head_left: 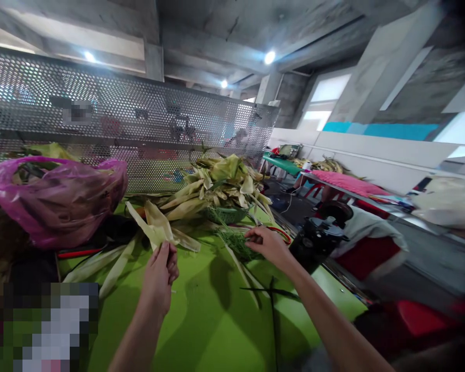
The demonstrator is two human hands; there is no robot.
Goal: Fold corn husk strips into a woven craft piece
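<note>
"Pink plastic bag (72, 204) first, left of the left hand (163, 266). That grip?"

"Thumb and fingers pinched together on a pale corn husk (155, 225); it fans out just beyond the fingertips, over the green table (189, 320)."

"Next one over?"

"Husk pile (227, 178), heaped on a green basket (228, 214), beyond and between both hands. Then fine green strands (232, 243), right at the right hand (266, 242)."

"Right grip?"

"Fingers curled at the strands; can't tell if they're closed on any."

"Further right?"

"Black machine (320, 235), near that hand, past the wrist."
</note>
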